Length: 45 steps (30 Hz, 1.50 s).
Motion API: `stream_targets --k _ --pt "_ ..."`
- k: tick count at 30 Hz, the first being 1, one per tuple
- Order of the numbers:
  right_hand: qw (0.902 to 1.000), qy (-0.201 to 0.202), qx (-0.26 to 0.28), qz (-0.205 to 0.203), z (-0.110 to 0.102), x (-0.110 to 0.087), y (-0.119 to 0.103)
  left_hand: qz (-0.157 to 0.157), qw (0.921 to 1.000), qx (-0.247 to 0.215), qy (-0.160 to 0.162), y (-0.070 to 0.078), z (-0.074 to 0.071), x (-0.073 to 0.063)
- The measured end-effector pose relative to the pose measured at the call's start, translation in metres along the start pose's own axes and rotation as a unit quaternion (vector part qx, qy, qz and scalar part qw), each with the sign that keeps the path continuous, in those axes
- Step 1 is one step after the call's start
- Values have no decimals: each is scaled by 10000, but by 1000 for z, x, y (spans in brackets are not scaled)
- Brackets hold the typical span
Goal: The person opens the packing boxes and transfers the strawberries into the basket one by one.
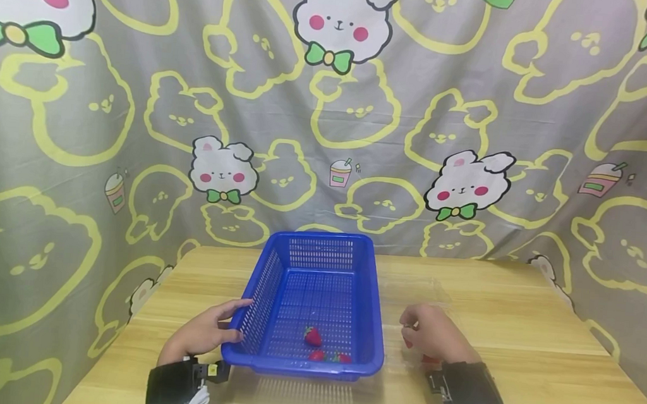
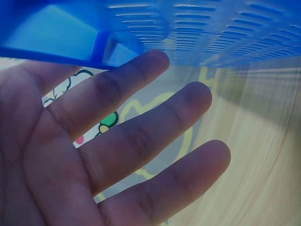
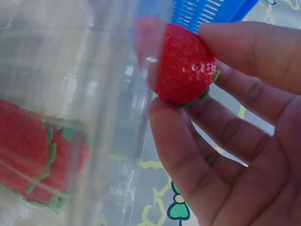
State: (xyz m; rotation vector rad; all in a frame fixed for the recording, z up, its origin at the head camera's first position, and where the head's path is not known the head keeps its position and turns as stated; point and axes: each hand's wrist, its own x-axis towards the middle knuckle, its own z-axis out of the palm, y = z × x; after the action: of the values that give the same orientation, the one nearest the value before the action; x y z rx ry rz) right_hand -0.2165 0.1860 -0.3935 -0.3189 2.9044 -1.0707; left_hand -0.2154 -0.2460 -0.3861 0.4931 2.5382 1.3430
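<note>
The right hand (image 1: 433, 331) has its grip pinched on 1 red strawberry (image 3: 186, 66) at the side of a clear box (image 3: 113, 94), and in the right wrist view the berry slants, green leaves low toward the palm and red tip pointing up and left at the box. The left hand (image 1: 205, 326), its fingers mostly straight, touches the left side of a blue basket (image 1: 301, 366). The basket's long sides run front to back on the table (image 1: 519, 319), with 3 strawberries (image 1: 313, 336) inside near its front.
</note>
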Motion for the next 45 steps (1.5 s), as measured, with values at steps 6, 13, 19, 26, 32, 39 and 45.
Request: stream_targets --k 6,13,19,26,32,39,45 --pt "9999 41 -37 -85 0 0 0 27 10000 -11 -41 -1 0 0" --pt "9995 101 -126 -287 -1 1 0 28 10000 -18 -28 -2 0 0" --pt "9988 87 -54 -484 -3 0 0 44 10000 -15 -44 -3 -1 0" --pt "9963 138 -161 -831 -5 0 0 -3 10000 -6 -11 -2 0 0" --pt "9952 248 -171 -936 -7 0 -4 -49 10000 -39 28 -3 0 0" --pt "9949 373 -335 -871 -8 0 -6 27 10000 -42 -32 -3 0 0" --pt "9948 462 -370 -829 -8 -2 -8 22 10000 15 3 -1 0 0"
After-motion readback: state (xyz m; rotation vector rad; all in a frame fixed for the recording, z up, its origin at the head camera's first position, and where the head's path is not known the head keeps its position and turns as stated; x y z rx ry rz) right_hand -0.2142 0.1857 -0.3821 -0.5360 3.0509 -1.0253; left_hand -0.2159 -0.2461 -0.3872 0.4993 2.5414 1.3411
